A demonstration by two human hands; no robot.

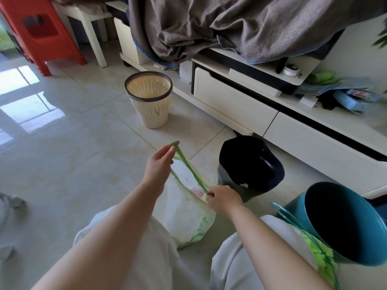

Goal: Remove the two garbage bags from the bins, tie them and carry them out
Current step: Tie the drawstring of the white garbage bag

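Observation:
A white garbage bag (pixel 186 214) with green trim rests on the floor between my knees. Its green drawstring (pixel 189 168) is stretched taut between my hands. My left hand (pixel 160 162) pinches the far end of the string, raised above the bag. My right hand (pixel 223 198) grips the string at the bag's mouth. A black garbage bag (pixel 249 164) stands on the floor just beyond my right hand. The cream slotted bin (pixel 149 101) stands farther off with no liner in it. A teal bin (pixel 343 225) sits at my right with a green bag edge (pixel 320 254) hanging beside it.
A low white TV cabinet (pixel 251 109) runs along the right, with clutter on top and a grey blanket (pixel 209 26) draped over it. A red plastic stool (pixel 39 32) and a white table leg (pixel 94 40) stand at the back left. Glossy tiled floor stretches to the left.

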